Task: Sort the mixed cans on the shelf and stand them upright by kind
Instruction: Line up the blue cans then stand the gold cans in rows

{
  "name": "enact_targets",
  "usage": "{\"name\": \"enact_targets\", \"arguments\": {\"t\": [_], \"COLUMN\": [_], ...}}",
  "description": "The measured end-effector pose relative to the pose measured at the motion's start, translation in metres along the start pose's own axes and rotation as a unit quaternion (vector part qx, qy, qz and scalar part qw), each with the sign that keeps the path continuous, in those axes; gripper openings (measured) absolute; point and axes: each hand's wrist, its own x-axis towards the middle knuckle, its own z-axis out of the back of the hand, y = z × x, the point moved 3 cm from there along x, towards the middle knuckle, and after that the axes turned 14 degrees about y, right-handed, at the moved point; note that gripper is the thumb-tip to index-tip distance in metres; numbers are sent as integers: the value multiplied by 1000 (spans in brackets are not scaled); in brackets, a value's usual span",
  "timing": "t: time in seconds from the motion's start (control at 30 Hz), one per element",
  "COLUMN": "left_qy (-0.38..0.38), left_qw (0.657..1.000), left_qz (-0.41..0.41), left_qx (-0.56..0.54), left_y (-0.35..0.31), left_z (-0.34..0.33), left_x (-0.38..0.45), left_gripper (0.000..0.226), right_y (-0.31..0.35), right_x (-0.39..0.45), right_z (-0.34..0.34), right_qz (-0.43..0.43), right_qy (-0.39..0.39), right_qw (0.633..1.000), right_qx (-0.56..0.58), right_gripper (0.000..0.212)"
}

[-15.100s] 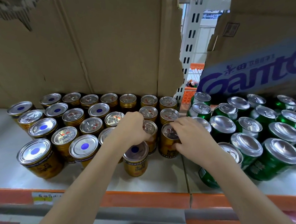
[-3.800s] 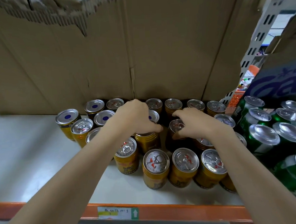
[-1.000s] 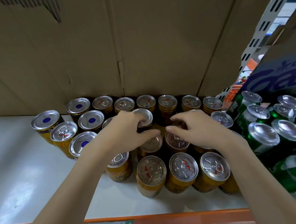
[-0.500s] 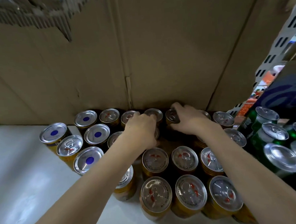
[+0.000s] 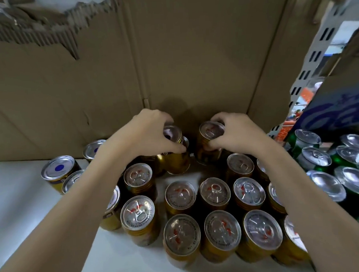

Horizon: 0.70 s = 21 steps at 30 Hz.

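While both arms reach to the back of the white shelf, each hand grips one gold can near the cardboard wall. The left hand has its fingers curled over the rim of the left can, thumb pressed on its side; that can tilts, its top leaning toward the camera. The right hand clamps the right can the same way, fingers round the lid's far edge and thumb on the near side; it also leans a little. The two held cans sit just beside each other with a narrow gap between them.

In front of them the pull-tab cans stand upright in close rows, lids showing red marks. To the left, partly hidden by the left forearm, stand the blue-dot cans, gold cans whose ends carry a blue dot. On the right, the green cans stand in a separate cluster, several of them leaning. Behind these is a blue-printed box, and a slotted white upright stands between it and the cardboard.
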Motion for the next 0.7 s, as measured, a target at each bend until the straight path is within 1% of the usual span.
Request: {"name": "enact_targets", "arguments": {"t": [0.1, 0.17, 0.23, 0.27, 0.33, 0.43, 0.57, 0.63, 0.67, 0.7], "left_qy": [-11, -1, 14, 20, 28, 30, 6, 2, -16, -45], "left_qw": [999, 998, 998, 997, 996, 997, 998, 997, 995, 987], "left_qz": [-40, -56, -62, -68, -82, -67, -36, -18, -1, 27], "left_qx": [-8, -10, 4, 6, 6, 7, -44, -76, -101, -152], "left_y": [-5, -8, -9, -9, -10, -6, 9, 16, 19, 21], "left_z": [9, 9, 4, 1, -4, -9, -16, -22, -25, -28], "left_x": [-4, -6, -6, -6, -5, -7, -18, -27, -32, -37], "left_gripper": [43, 40, 63, 71, 73, 69, 63, 51, 41, 30], "right_y": [5, 7, 7, 8, 7, 4, 2, 1, 0, 0], "right_x": [-10, -15, -18, -19, -21, -23, -19, -15, -12, -10], "right_z": [12, 14, 14, 13, 9, 2, -14, -24, -29, -34], "right_qz": [11, 17, 19, 20, 19, 14, 6, -2, -5, -8], "right_qy": [14, 18, 21, 25, 35, 47, 59, 65, 68, 71], "right_qw": [1000, 1000, 1000, 999, 999, 999, 998, 998, 997, 997], "right_qx": [2, 6, 4, 3, 6, 8, -1, -12, -20, -32], "right_gripper": [61, 63, 65, 67, 68, 69, 70, 72, 73, 73]}}
